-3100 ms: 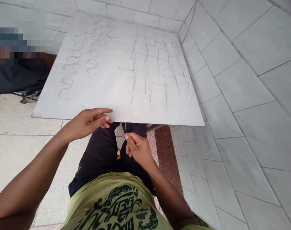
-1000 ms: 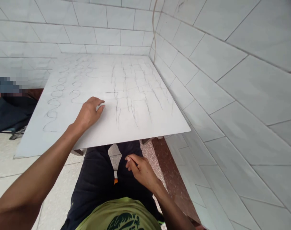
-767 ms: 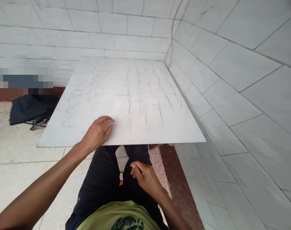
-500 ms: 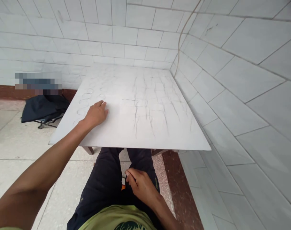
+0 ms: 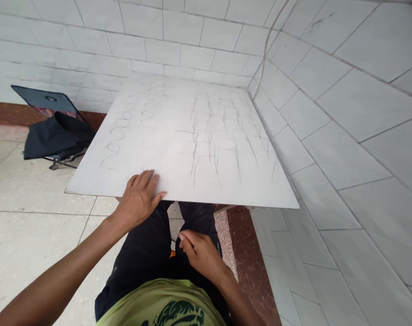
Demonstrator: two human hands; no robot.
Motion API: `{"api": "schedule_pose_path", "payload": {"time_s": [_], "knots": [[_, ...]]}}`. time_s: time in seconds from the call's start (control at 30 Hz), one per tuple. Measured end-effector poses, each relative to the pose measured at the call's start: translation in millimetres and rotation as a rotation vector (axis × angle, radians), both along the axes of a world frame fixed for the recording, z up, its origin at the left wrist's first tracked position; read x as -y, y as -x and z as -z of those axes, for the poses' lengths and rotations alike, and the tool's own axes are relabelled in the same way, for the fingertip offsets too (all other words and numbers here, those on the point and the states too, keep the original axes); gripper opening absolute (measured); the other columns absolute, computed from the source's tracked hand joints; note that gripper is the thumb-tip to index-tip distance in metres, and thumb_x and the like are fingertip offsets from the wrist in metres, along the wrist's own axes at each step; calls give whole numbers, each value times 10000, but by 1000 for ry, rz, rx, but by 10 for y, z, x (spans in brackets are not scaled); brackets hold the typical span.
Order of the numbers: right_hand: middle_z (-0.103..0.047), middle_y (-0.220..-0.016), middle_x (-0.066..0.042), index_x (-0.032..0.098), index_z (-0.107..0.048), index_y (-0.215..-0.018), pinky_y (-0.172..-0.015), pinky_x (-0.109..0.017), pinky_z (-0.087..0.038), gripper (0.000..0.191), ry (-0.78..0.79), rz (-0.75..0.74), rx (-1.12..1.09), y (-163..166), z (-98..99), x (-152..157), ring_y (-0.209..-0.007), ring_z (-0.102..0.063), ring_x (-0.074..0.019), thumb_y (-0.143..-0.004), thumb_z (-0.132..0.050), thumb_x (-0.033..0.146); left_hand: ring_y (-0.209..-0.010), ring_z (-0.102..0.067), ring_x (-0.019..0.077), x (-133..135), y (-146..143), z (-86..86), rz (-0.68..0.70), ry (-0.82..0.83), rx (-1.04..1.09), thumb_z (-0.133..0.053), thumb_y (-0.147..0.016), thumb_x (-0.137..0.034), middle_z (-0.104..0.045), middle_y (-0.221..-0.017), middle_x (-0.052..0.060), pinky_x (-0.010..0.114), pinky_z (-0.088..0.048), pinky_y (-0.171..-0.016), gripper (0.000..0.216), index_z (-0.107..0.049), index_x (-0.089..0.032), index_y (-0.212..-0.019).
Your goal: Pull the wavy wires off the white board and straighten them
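My left hand (image 5: 140,195) lies at the near edge of a white tabletop (image 5: 158,158), its fingers stretched out on the surface and the thumb spread along the edge. Nothing shows in it. Pencil-like lines cover the tabletop: a grid of wobbly crossing strokes (image 5: 210,136) on the right, and rows of loops (image 5: 119,133) on the left. Below the table, my right hand (image 5: 201,251) rests over my lap with its fingers curled in. Whatever it may hold is hidden by the fingers.
Tiled walls (image 5: 328,181) meet in a corner behind and right of the table. A cable (image 5: 265,50) runs down that corner. A folding chair (image 5: 59,102) with a dark cloth (image 5: 53,136) over it stands on the floor at left.
My left hand has slid back from the loops toward me, to the table's near edge. The right hand stays curled over my lap. The view has shifted slightly.
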State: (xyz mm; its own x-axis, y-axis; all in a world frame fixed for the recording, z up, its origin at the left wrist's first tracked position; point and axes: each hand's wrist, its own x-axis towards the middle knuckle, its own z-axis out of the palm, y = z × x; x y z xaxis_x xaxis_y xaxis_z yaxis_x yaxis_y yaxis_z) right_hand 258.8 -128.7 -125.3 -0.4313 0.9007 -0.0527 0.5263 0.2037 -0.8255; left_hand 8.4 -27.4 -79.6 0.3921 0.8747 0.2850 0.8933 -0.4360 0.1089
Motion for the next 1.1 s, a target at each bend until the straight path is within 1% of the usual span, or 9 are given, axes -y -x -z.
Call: {"api": "schedule_pose_path", "payload": {"time_s": [0.13, 0.23, 0.37, 0.53, 0.73, 0.83, 0.93, 1.03, 1.1], "knots": [[-738, -845, -10, 229, -676, -993, -776, -255, -499, 226, -59, 75, -142, 87, -130, -135, -766, -708, -154, -1073, -468, 268, -1407, -513, 385, 213, 19, 56, 51, -59, 23, -539, -1059, -337, -542, -1513, 263, 573, -395, -1178, 436, -583, -76, -1405], [-743, -844, 2, 234, -693, -1032, -757, -256, -517, 215, -81, 126, -221, 155, -210, -223, -733, -706, -138, -1073, -486, 276, -1360, -551, 376, 246, 57, 123, 104, -89, 53, -556, -1042, -232, -587, -1453, 252, 574, -441, -1142, 366, -600, -92, -1377], [-740, -809, 10, 225, -705, -1057, -694, -249, -533, 218, -47, 163, -299, 211, -234, -277, -674, -696, -123, -1075, -501, 302, -1350, -562, 342, 269, 122, 218, 174, -107, 136, -546, -1014, -108, -625, -1404, 220, 531, -495, -1117, 380, -585, -123, -1392], [-742, -787, 8, 222, -715, -1047, -664, -243, -539, 227, -14, 185, -317, 228, -223, -274, -657, -695, -122, -1074, -512, 317, -1284, -609, 306, 287, 224, 306, 232, -141, 212, -598, -988, -93, -696, -1286, 173, 484, -529, -1106, 326, -637, -145, -1307], [-739, -797, 6, 220, -706, -1041, -648, -232, -549, 205, -36, 171, -318, 252, -284, -318, -651, -696, -119, -1066, -515, 289, -1244, -653, 299, 221, 351, 329, 340, -185, 235, -622, -969, -82, -735, -1254, 152, 480, -548, -1082, 296, -694, -171, -1243], [-744, -819, 3, 220, -697, -1054, -666, -240, -554, 189, -86, 136, -310, 255, -328, -372, -663, -698, -120, -1064, -514, 265, -1172, -691, 285, 202, 369, 240, 361, -144, 264, -612, -979, -99, -756, -1215, 142, 469, -565, -1041, 257, -722, -185, -1195], [-750, -841, 1, 225, -697, -1077, -726, -263, -567, 176, -225, 129, -288, 228, -439, -446, -707, -712, -128, -1059, -522, 229, -1059, -727, 261, 250, 345, 47, 270, -63, 415, -638, -988, -168, -777, -1124, 116, 417, -597, -947, 191, -736, -195, -1150], [-765, -944, -27, 236, -689, -1152, -859, -319, -587, 207, -448, 145, -277, 201, -630, -537, -882, -738, -166, -1046, -524, 172, -890, -746, 213, 339, 285, -203, 44, 128, 771, -686, -981, -242, -780, -1027, 86, 339, -615, -801, 134, -739, -197, -1095], [-752, -1125, -76, 234, -654, -1263, -980, -389, -575, 280, -593, 100, -240, 213, -756, -602, -1092, -711, -212, -1026, -533, 146, -784, -740, 191, 382, 236, -350, -63, 317, 1087, -719, -967, -289, -774, -944, 70, 329, -625, -742, 118, -734, -187, -1025]]}}
